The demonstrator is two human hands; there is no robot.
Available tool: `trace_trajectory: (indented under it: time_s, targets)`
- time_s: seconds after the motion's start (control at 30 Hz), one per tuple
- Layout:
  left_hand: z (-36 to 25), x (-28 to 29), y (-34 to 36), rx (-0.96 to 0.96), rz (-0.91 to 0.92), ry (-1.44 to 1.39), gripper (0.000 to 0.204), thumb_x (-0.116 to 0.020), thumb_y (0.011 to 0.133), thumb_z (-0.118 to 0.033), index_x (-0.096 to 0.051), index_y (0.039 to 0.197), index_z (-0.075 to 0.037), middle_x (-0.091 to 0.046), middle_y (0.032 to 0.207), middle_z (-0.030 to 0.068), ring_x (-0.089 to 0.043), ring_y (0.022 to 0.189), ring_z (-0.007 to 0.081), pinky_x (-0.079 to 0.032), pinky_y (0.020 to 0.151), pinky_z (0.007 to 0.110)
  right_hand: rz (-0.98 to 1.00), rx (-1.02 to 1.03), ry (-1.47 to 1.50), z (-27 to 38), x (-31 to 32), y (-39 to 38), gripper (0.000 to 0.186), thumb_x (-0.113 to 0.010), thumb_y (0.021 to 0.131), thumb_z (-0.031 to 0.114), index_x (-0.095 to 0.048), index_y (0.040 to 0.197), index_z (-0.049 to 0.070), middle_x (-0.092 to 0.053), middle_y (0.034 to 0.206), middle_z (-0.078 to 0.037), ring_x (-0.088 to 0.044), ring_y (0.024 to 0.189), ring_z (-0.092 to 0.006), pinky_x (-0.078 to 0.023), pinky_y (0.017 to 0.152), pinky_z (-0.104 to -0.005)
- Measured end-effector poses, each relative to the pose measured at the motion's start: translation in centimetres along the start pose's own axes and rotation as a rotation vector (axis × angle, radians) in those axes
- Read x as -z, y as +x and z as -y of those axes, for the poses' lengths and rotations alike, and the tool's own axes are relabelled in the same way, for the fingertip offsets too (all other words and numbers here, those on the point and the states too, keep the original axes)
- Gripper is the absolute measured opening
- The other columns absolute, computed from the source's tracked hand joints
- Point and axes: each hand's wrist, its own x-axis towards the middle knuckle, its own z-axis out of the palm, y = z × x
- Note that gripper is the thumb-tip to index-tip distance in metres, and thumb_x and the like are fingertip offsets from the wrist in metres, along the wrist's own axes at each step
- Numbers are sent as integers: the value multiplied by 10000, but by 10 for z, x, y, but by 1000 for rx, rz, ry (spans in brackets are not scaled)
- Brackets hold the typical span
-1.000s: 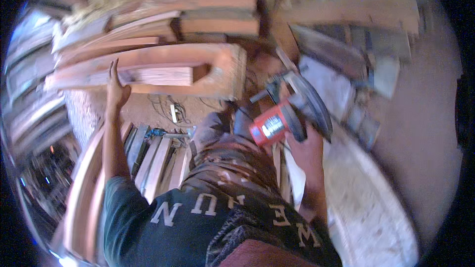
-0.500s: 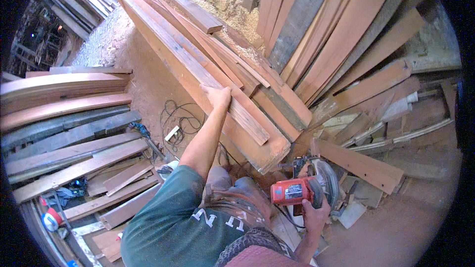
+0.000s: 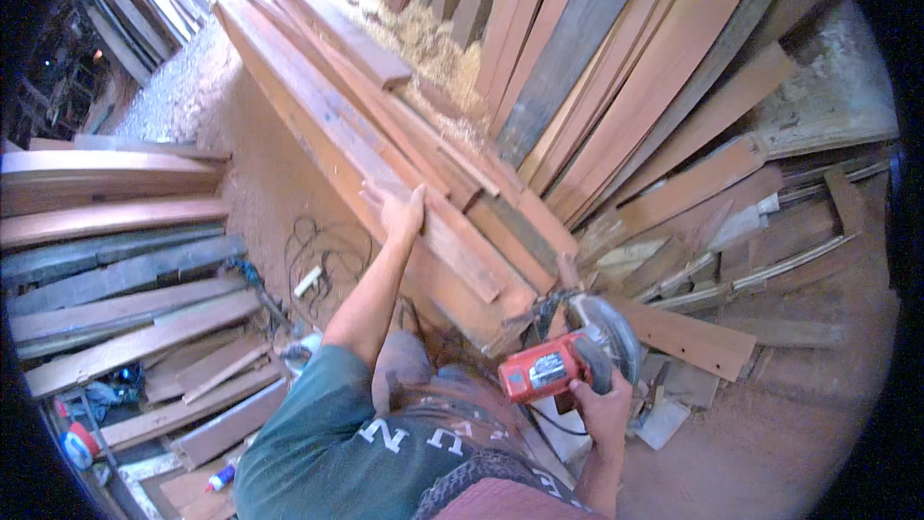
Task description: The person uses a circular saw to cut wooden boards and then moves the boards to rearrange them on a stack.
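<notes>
My left hand lies on a narrow plank, its fingers stretched out and the thumb apart. That plank rests lengthwise on a thick, wide beam that runs away to the far left. My right hand is wrapped round the handle of a red circular saw with a silver blade guard. The saw is close beside the near end of the beam; whether its blade touches wood is hidden. Several reddish boards lie along the beam's right side.
Tall boards lean at the back right, with wood shavings at their foot. Offcuts lie right of the saw. A black cable coils on the dusty floor. Stacked planks fill the left side.
The saw in my right hand has come closer to the beam's near end, its front tilting up. My left hand stays on the plank, fingers more spread. The whole view has shifted slightly.
</notes>
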Motion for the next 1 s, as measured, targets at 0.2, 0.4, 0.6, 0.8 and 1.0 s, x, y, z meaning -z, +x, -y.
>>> trace_trajectory:
  time_s: [0.2, 0.4, 0.6, 0.8, 1.0]
  targets:
    - [-66, 74, -33, -969, 694, 604, 907, -776, 819, -249, -364, 1598, -34, -356, 1658, 227, -288, 1552, 475, -256, 1260, 600, 0, 15, 14, -5, -5, 9, 419, -822, 765, 75, -731, 1161, -27, -773, 984, -128, -719, 916, -215, -553, 884, -369]
    - [-41, 35, -44, -1468, 964, 933, 507, -713, 867, -184, -631, 1357, -85, -658, 1376, 173, -603, 1322, 347, -401, 1150, 605, 33, 103, 10, 21, -14, 9, 389, -816, 779, 79, -738, 1146, -20, -783, 1005, -138, -729, 930, -220, -555, 888, -376]
    - [-28, 22, -39, -1454, 1145, 948, 447, -855, 688, -185, -740, 1101, -58, -769, 1069, 173, -757, 1004, 354, -568, 924, 546, 33, 46, -145, 29, -3, -5, 395, -830, 820, 142, -734, 1173, -6, -787, 1025, -140, -736, 942, -227, -560, 878, -389]
    - [-37, 42, -53, -1315, 1067, 859, 604, -822, 779, -202, -613, 1322, -38, -625, 1397, 153, -574, 1326, 369, -403, 1161, 503, 163, 171, -281, 16, 13, 9, 374, -842, 814, 58, -725, 1165, -1, -771, 1001, -105, -706, 911, -179, -556, 858, -360]
    - [-20, 72, -102, -1339, 510, 620, 727, -674, 812, -36, -478, 1513, -33, -489, 1552, 201, -421, 1475, 409, -372, 1184, 556, 328, 249, -305, 22, 6, 26, 357, -841, 816, 99, -723, 1138, 0, -761, 990, -174, -746, 900, -246, -564, 833, -372]
